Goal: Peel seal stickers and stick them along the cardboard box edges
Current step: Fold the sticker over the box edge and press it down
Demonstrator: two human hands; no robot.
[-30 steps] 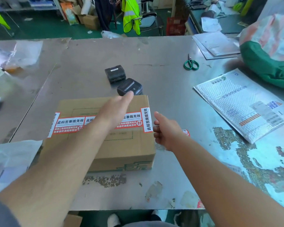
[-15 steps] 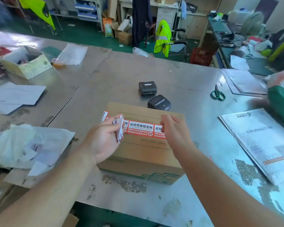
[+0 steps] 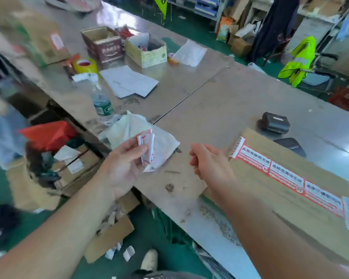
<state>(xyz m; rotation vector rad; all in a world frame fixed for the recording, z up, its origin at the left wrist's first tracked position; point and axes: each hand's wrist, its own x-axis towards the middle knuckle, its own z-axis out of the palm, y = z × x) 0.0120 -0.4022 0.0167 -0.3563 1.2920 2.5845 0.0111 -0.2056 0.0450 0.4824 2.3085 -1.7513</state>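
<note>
Head view: the left hand (image 3: 125, 164) pinches a folded sticker wad (image 3: 147, 147) over the table (image 3: 210, 109) edge; the right hand (image 3: 210, 162) hovers just beside the box (image 3: 290, 208), loosely curled, seemingly holding nothing; a sticker row (image 3: 286, 176) crosses the box top. Probably between stickers; next, the right hand must peel a fresh one from the wad.
</note>
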